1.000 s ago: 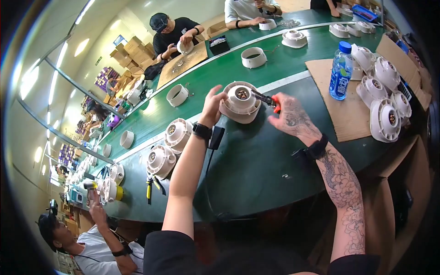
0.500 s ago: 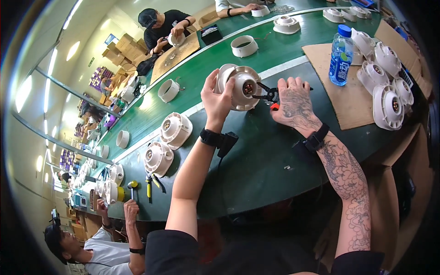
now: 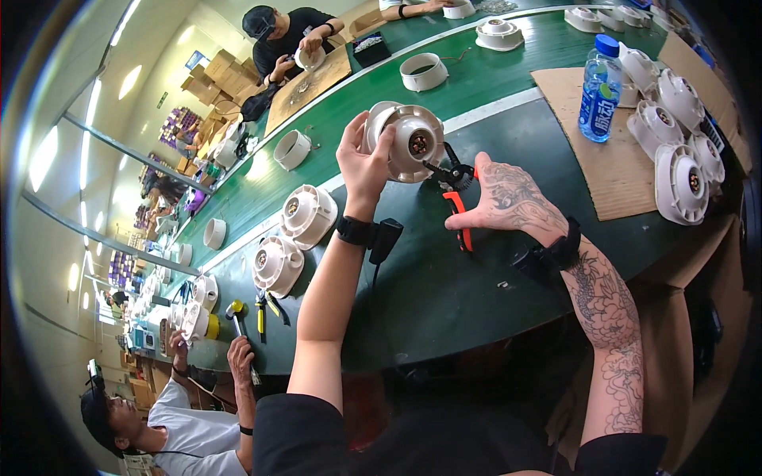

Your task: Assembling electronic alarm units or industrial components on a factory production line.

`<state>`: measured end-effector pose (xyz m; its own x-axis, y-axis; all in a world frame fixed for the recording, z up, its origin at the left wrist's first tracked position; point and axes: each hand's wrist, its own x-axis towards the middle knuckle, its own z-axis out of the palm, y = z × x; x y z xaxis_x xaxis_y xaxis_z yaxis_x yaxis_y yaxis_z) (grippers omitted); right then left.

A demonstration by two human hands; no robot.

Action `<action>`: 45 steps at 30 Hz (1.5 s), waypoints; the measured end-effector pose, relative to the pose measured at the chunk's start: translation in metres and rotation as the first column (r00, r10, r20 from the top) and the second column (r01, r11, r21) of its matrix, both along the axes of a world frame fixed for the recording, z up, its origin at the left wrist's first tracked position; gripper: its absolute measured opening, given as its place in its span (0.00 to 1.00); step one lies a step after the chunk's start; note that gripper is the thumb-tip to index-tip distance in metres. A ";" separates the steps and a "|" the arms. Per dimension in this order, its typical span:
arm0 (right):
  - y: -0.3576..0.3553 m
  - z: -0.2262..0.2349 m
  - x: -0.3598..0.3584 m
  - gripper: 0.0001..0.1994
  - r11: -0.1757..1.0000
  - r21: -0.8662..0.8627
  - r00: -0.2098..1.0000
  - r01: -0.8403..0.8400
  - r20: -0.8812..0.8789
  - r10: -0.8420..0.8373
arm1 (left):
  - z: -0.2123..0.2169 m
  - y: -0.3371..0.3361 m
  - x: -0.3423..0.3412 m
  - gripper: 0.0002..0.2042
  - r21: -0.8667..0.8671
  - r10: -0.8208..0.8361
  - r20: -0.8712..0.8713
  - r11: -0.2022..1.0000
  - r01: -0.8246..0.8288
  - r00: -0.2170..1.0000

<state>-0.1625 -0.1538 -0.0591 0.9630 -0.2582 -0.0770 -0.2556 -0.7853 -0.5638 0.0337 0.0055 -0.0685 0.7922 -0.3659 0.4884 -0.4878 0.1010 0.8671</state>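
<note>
My left hand (image 3: 365, 163) grips a round white plastic housing (image 3: 421, 166) by its rim, thumb across its front and fingers behind. The housing is tilted toward me, showing a dark centre hole with copper-coloured bits inside. My right hand (image 3: 508, 194) holds black pliers (image 3: 455, 176) with red-orange handles, the thumb on one handle and the fingers by the other. The handles are spread apart. The pliers' tip is at the lower right rim of the housing; whether it touches, I cannot tell.
Two similar white housings (image 3: 308, 216) stand to the left, beside yellow-black pliers (image 3: 262, 312). On cardboard (image 3: 571, 151) at the right are a blue-capped bottle (image 3: 601, 91) and several stacked housings (image 3: 683, 184). Beyond runs a green conveyor (image 3: 357, 91) with white rings (image 3: 423, 73). Co-workers sit left and far.
My right hand has loosened and lowered, and the pliers have swung so their red handles point downward. The housing has shifted slightly left. At left, a co-worker's hand now holds the hammer.
</note>
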 end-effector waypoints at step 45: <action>-0.010 -0.020 0.016 0.32 0.531 0.847 0.986 -0.016 -0.074 0.149 | 0.015 0.002 -0.035 0.26 0.074 -0.035 0.382 0.997 0.007 0.923</action>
